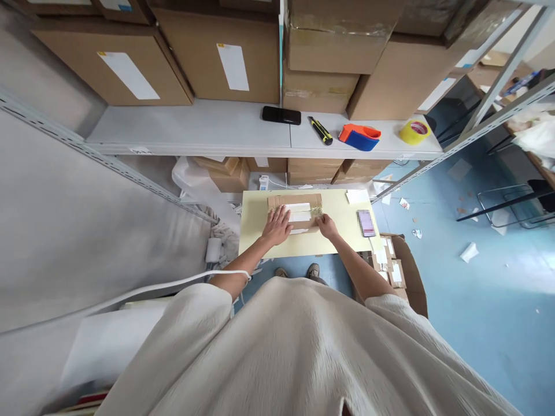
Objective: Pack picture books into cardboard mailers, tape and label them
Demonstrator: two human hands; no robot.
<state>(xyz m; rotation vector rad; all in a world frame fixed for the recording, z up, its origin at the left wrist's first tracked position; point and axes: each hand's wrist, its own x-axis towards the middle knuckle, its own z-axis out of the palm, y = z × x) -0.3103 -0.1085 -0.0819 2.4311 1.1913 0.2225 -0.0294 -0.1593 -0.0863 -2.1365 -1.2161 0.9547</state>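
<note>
A flat cardboard box [273, 201] lies on the pale yellow table [255, 242], with white labels [299, 216] on its top. Shiny clear tape [317, 212] shows crinkled at its right end. My left hand [277, 225] rests on the left part of the box, fingers spread flat over the cardboard. At the right end, the curled fingers of my right hand [328, 226] close on the box's edge beside the tape; exactly what is pinched there is too small to tell.
Above the table, a grey shelf [195, 127] holds a black phone [281, 115], a box cutter [321, 131], an orange-and-blue tape dispenser [359, 137], a yellow tape roll [414, 132] and large cartons [236, 63]. A lit phone [366, 223] lies right. A white cable [173, 283] crosses my left arm.
</note>
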